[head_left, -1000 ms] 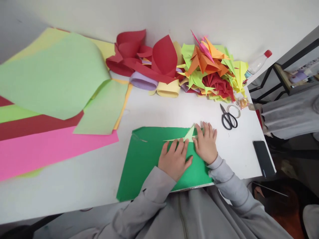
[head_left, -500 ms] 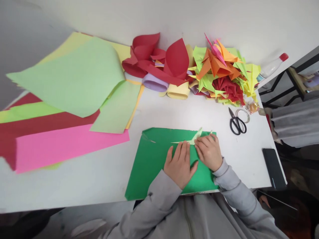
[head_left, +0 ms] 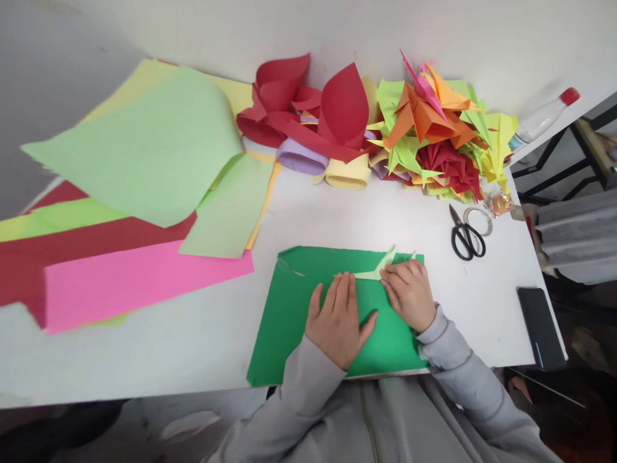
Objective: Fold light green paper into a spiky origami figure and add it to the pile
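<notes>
A pale green folded paper crane [head_left: 384, 263] lies near the far edge of a green board [head_left: 289, 321]. My left hand [head_left: 337, 318] rests flat with its fingers outstretched, the fingertips pressing the crane's long thin point against the board. My right hand [head_left: 409, 292] has its fingers curled and closed on the crane's right part, which they partly hide. One pale tip sticks up to the left of the right hand, and another small tip shows just beyond its knuckles.
Large coloured paper sheets [head_left: 139, 148] lie at the left. Curled red paper [head_left: 342, 116] and a heap of folded paper cranes [head_left: 434, 128] line the wall. Scissors [head_left: 466, 238], a tape roll [head_left: 479, 221], a plastic bottle [head_left: 542, 122] and a phone [head_left: 540, 326] are at the right.
My left hand has slid left along the crane's thin point, uncovering more of it. My right hand keeps its hold. The whole view has shifted slightly.
</notes>
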A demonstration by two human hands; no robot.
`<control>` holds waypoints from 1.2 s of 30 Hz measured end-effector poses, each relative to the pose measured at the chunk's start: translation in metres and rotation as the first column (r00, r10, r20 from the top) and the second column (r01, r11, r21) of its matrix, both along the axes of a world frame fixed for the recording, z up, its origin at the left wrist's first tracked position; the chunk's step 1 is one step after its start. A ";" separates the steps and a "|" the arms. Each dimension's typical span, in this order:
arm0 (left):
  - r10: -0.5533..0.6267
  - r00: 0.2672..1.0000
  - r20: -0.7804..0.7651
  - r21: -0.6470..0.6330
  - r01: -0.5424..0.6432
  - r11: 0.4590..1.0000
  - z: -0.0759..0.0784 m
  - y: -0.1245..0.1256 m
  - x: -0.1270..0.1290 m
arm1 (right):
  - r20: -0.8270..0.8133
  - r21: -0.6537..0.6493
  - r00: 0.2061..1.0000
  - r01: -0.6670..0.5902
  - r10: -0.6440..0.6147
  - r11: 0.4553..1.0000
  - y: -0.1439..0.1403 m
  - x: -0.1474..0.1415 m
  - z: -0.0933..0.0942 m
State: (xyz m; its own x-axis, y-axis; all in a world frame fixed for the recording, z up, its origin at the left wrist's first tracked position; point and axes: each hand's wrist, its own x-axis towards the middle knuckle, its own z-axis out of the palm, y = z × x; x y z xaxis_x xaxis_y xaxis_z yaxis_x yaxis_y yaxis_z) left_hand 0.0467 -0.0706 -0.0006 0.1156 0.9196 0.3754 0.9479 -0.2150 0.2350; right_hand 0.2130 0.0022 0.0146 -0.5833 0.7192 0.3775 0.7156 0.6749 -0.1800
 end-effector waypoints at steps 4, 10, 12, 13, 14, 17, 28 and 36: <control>0.091 0.996 0.017 -0.043 -0.090 0.995 -0.003 0.000 -0.018 | 0.010 -0.003 1.000 0.002 -0.002 1.000 0.001 0.001 -0.001; 0.157 0.987 0.031 0.023 -0.158 0.987 0.000 -0.001 -0.059 | 0.029 0.016 1.000 0.007 -0.007 1.000 0.002 0.001 -0.005; 0.034 0.999 0.038 0.046 -0.036 0.998 0.005 0.004 -0.061 | 0.036 0.023 0.999 0.004 -0.005 1.000 0.002 0.001 -0.006; -0.064 0.997 0.038 0.053 0.061 0.997 0.007 0.009 -0.058 | 0.037 0.029 0.999 -0.001 0.000 1.000 0.002 0.002 -0.006; -0.163 0.986 0.028 0.059 0.161 0.985 0.010 0.016 -0.054 | 0.039 0.034 0.999 -0.008 0.006 0.999 0.003 0.002 -0.006; -0.371 0.928 -0.043 0.068 0.374 0.925 0.015 0.043 -0.036 | 0.051 0.040 0.999 -0.009 0.007 0.999 0.003 0.002 -0.007; -0.575 0.812 -0.098 0.130 0.583 0.802 0.014 0.090 -0.027 | -0.012 0.050 1.000 -0.007 0.007 0.999 0.006 -0.001 -0.002; -0.382 0.773 0.507 0.413 0.171 0.895 0.078 0.093 -0.053 | -0.551 -0.246 0.833 -0.106 -0.049 0.963 0.016 -0.011 0.064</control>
